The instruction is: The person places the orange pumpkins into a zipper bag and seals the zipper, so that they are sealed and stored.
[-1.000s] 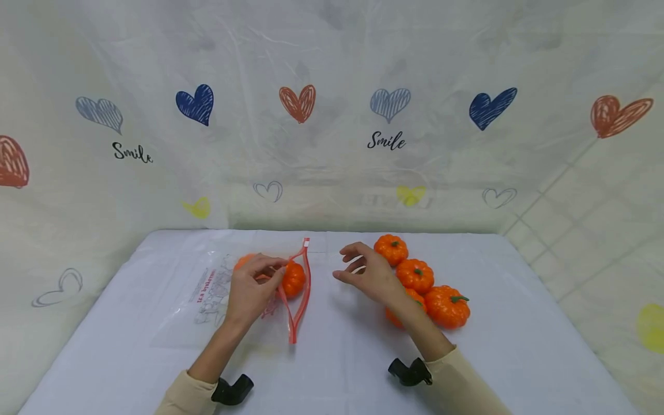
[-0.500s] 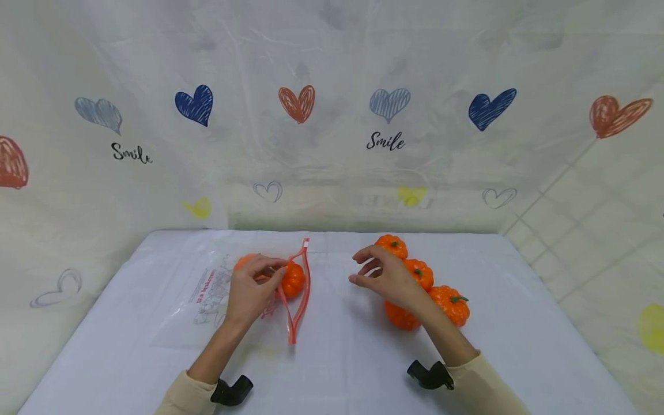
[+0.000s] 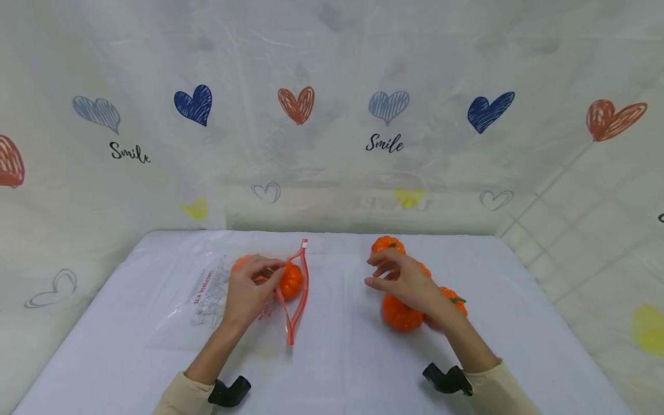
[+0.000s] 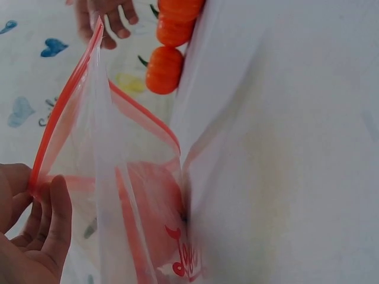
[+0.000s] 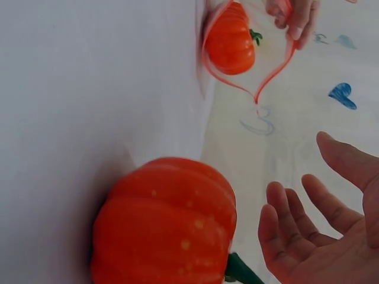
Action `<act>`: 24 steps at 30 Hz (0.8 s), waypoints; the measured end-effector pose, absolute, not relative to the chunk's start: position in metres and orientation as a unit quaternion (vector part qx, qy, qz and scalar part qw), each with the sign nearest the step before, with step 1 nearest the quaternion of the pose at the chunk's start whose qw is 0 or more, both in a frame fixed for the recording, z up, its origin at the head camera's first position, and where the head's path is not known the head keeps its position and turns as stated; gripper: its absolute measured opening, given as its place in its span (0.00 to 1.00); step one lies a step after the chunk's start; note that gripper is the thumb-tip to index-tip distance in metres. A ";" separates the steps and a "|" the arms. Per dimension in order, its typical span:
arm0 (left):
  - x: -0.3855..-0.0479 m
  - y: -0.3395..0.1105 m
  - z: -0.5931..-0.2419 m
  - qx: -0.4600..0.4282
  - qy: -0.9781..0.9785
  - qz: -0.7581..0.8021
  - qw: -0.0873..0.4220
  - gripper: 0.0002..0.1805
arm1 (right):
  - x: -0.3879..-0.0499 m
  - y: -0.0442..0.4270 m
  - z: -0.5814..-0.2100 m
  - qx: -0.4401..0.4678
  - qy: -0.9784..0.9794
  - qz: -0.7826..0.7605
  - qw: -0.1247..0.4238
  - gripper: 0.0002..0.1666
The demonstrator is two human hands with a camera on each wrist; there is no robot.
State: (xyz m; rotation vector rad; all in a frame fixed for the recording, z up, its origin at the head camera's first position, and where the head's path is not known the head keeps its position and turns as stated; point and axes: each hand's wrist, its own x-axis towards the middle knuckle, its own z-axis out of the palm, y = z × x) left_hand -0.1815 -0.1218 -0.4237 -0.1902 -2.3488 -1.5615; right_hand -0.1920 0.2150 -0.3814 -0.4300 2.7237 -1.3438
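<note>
In the head view, a clear zip bag (image 3: 210, 300) with an orange-red mouth strip (image 3: 304, 282) lies on the left half of the white worktop (image 3: 332, 374), its opening turned toward the right edge. The left hand (image 3: 251, 291) pinches the upper lip of that opening between thumb and fingers. Just inside the mouth sits an orange pumpkin (image 3: 291, 282); more orange shows through the plastic behind the hand. The right hand (image 3: 410, 285) hangs over the right half, thumb and fingertips apart and holding nothing. Around it are loose pumpkins: a rear pumpkin (image 3: 386, 244) near the back edge, a front pumpkin (image 3: 402, 315), a right-hand pumpkin (image 3: 455, 300) partly behind the forearm, and another largely hidden by the hand. Beige sleeves (image 3: 181, 396) and black wrist mounts (image 3: 230, 392) show toward the front edge. Behind the back edge hangs a pale backdrop (image 3: 332, 173) with hearts and "Smile".

In the left wrist view, thumb and fingers are clamped on the strip, and the two lips stand well apart. A reddish form shows through the film, lying against the worktop.

In the right wrist view, the spread fingers are clear of a large, green-stemmed pumpkin in the foreground. Beyond, the strip frames the bagged pumpkin, its stem visible.
</note>
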 end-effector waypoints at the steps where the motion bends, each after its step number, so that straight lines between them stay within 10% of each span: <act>1: -0.182 -0.122 -0.424 -0.066 -0.821 -0.545 0.156 0.09 | -0.191 0.218 -0.380 -0.142 0.887 -0.437 0.037 0.24; 24: -0.183 -0.121 -0.427 -0.074 -0.814 -0.555 0.157 0.09 | -0.186 0.267 -0.382 -0.152 0.901 -0.398 0.080 0.23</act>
